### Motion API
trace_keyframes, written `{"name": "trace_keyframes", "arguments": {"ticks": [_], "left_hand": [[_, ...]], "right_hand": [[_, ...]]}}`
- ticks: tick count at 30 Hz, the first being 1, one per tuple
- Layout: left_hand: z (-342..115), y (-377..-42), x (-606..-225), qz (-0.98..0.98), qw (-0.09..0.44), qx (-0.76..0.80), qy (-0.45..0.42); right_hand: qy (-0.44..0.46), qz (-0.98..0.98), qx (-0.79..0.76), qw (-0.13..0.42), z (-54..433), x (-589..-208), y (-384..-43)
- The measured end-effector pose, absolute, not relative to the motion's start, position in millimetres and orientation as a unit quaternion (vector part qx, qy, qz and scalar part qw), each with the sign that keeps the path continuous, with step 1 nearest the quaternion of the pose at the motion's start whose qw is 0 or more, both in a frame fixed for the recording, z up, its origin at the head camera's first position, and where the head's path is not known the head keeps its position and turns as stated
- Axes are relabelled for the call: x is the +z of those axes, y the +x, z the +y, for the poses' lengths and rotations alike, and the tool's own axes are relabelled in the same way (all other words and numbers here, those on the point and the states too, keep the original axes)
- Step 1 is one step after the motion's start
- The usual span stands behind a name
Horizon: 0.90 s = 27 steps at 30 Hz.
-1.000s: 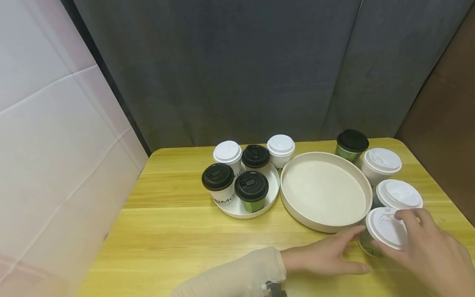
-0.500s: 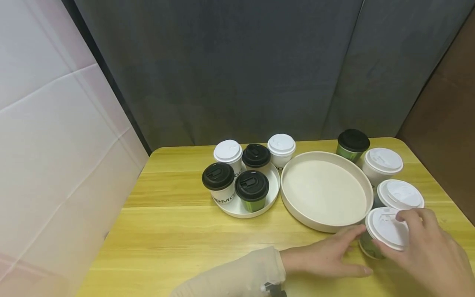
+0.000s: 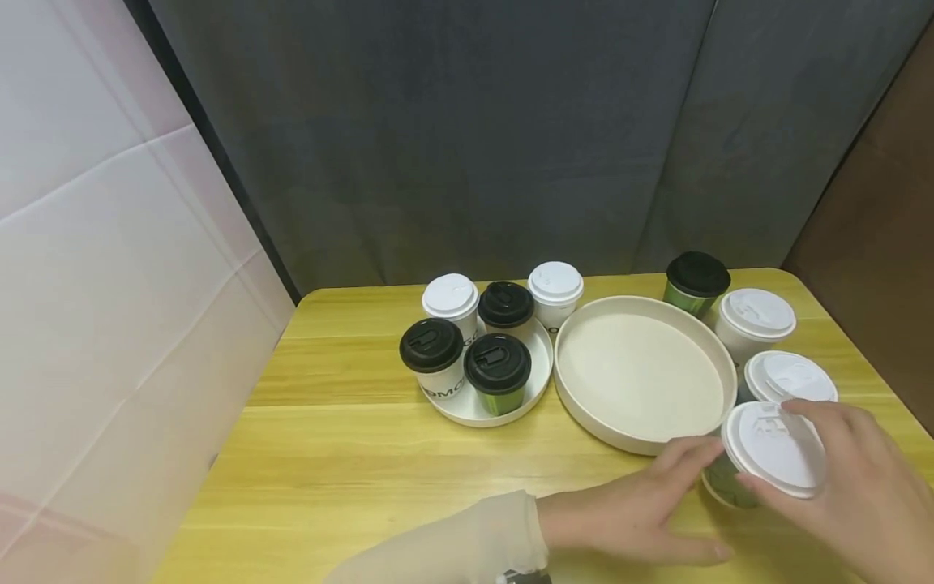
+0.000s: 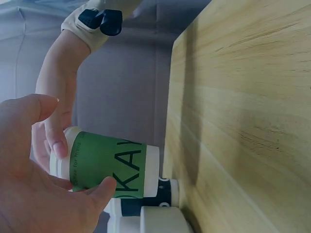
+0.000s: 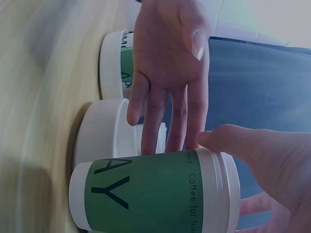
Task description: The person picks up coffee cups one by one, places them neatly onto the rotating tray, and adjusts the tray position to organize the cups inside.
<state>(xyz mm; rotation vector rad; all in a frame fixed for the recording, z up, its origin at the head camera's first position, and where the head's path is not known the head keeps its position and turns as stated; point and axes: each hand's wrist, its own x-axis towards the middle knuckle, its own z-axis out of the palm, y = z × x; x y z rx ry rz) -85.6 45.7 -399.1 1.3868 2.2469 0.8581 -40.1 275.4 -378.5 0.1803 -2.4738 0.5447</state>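
Note:
My right hand (image 3: 868, 478) grips a paper coffee cup (image 3: 777, 450) by its white lid, thumb on the near side and fingers across the far side. The cup has a green sleeve, plain in the left wrist view, where its base stands close over the table. My left hand (image 3: 635, 503) is spread beside the cup, its fingertips right at the cup's left side; the right wrist view shows those fingers straight. Just left of the cup lies a large round cream tray (image 3: 645, 373) with a raised rim. Another white-lidded cup (image 3: 791, 377) stands right behind the gripped one.
A smaller round white tray (image 3: 540, 377) left of the cream one bears several lidded cups, among them a black-lidded green cup (image 3: 498, 373). Behind the cream tray's right side stand a white cup (image 3: 755, 320) and a black-lidded green cup (image 3: 696, 284). A grey curtain (image 3: 467, 146) hangs behind the table.
The gripped cup has risen slightly with my right hand, and its lid now overlaps the cup behind. My left hand stays beside it, almost unmoved.

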Motion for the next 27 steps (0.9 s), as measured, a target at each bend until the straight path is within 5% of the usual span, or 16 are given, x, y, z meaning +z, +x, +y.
{"name": "trace_keyframes", "arguments": {"ticks": [27], "left_hand": [[7.7,-111.3,-357.1,0.793,0.037,0.379,0.475]], "right_hand": [[0.127,-0.912,0.235,0.312,239.1,-323.6,-72.5]]}}
